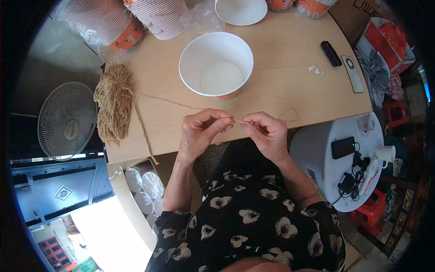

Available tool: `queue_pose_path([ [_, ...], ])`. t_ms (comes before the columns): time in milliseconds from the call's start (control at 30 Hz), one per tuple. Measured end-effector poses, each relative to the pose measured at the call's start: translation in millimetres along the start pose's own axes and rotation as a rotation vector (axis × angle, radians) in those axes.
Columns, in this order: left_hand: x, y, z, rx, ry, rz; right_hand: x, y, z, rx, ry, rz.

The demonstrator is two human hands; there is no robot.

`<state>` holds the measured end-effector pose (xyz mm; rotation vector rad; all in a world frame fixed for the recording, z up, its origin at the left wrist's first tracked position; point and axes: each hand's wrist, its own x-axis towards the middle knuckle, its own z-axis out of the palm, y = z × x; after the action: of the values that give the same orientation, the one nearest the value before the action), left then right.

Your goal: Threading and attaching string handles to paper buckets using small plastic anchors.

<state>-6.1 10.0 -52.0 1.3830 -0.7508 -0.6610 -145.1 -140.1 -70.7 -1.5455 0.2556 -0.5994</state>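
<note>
Both hands pinch one thin straw-coloured strand at the near edge of a pale wooden table.

Left hand [201,129] has thumb and fingertips closed on the strand [237,121]; right hand [267,131] pinches it just beside, fingers curled. Left to right: a wire-grilled fan [67,120] off the table, a shaggy bundle of tan fibre [114,103] at the table's [281,77] left edge, a smooth white paper bowl [215,65] beyond the hands, a black remote [331,53], a round white stool [317,154] with a phone.
</note>
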Motion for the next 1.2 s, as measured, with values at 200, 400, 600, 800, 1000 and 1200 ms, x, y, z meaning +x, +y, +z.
queue_pose_path([
  [200, 2, -8, -3, 0.064, -0.047, -0.031, 0, 0, -2, -0.049, -0.023, 0.023],
  [400, 3, -3, -1, -0.119, -0.01, -0.064, -1, 3, -2, 0.014, -0.028, 0.043],
  [600, -1, -15, -2, -0.216, -0.066, -0.08, -2, 6, -3, 0.007, -0.041, 0.06],
  [800, 0, -20, 0, -0.11, -0.071, -0.041, -4, 6, 0, -0.004, -0.028, 0.077],
  [1000, 2, -15, 6, -0.039, -0.007, -0.049, -3, 0, 4, -0.156, -0.048, -0.023],
  [1200, 1, -16, 4, 0.044, 0.1, 0.01, -1, -2, 11, -0.197, 0.006, -0.126],
])
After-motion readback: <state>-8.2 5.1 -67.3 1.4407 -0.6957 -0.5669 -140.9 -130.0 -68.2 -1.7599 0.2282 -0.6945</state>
